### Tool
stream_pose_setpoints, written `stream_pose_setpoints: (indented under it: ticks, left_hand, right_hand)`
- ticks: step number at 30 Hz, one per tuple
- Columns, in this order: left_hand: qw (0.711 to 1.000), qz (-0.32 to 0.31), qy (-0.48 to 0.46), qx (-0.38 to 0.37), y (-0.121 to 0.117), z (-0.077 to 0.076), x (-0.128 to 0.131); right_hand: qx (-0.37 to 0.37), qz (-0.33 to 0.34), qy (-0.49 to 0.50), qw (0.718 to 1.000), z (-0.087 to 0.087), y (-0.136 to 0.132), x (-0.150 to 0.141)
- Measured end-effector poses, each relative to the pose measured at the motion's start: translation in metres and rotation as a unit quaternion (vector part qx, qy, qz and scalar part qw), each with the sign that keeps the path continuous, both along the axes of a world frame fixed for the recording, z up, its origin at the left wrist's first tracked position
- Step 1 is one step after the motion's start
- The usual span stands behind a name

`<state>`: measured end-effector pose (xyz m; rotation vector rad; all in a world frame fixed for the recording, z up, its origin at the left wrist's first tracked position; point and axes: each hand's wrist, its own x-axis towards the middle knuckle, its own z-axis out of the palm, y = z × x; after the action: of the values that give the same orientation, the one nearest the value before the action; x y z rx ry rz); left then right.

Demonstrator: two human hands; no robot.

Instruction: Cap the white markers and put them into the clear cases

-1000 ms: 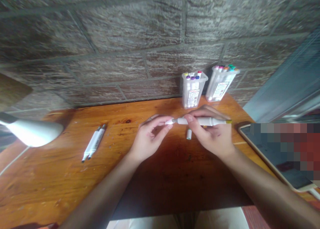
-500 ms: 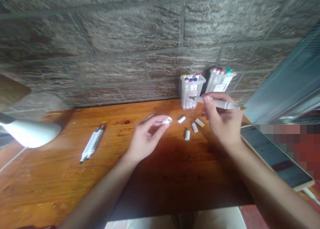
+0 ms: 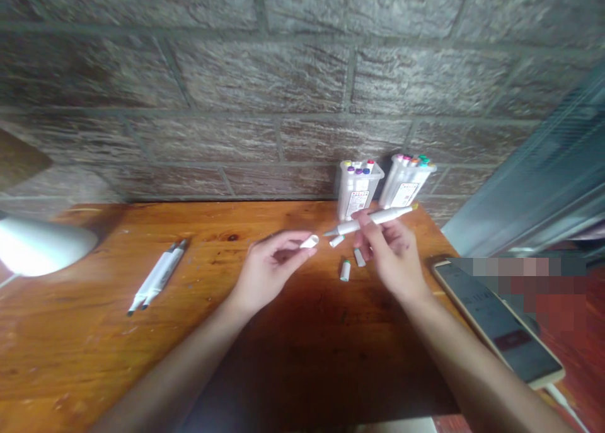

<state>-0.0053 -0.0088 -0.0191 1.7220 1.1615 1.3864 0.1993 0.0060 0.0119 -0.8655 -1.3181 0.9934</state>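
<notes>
Between thumb and fingers, my left hand (image 3: 271, 266) pinches a white marker cap (image 3: 310, 241), its hollow end turned to the right. My right hand (image 3: 392, 250) grips a white marker (image 3: 378, 219) with a yellowish far end. The marker's bare grey tip points left at the cap, a small gap apart from it. Loose caps lie on the table below the marker: one cap (image 3: 345, 270) with a green end, a second cap (image 3: 360, 257) beside my right fingers, and a third cap (image 3: 336, 241) under the tip.
Two clear plastic boxes, a nearer box (image 3: 359, 193) and a farther box (image 3: 409, 181), hold several markers by the stone wall (image 3: 212, 74). Two white markers (image 3: 158, 275) lie at the left. A white lamp (image 3: 45, 247) stands far left; a plugged-in phone (image 3: 501, 323) lies right.
The marker's tip came out of the left-hand cap, and my right hand swung up and right with it. Now it is lower and back near the cap. The view has tilted slightly upward.
</notes>
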Motion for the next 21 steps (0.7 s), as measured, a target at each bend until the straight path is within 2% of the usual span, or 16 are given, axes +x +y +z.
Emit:
stream_pose_setpoints:
  ticks: [4,8,14,16,21]
  left_hand:
    - [1.0,-0.001,0.023,0.02,-0.001,0.001,-0.001]
    - [0.996,0.009,0.061,0.059,-0.001,-0.001,-0.001]
    - [0.999,-0.01,-0.031,0.013,-0.001,0.0,0.001]
    - [0.999,-0.008,-0.031,0.041,-0.002,0.004,0.001]
    - [0.983,-0.002,0.064,0.174,-0.007,0.01,-0.001]
  right_hand:
    - [-0.01,0.038,-0.023,0.999,-0.003,-0.003,-0.005]
    - [-0.034,0.113,-0.05,0.992,-0.004,-0.001,-0.004]
    - [-0.095,0.1,-0.004,0.99,-0.007,0.008,0.002]
    - [-0.121,0.118,0.03,0.985,-0.009,0.009,0.001]
    - [-0.155,0.14,0.067,0.976,-0.011,0.008,-0.003]
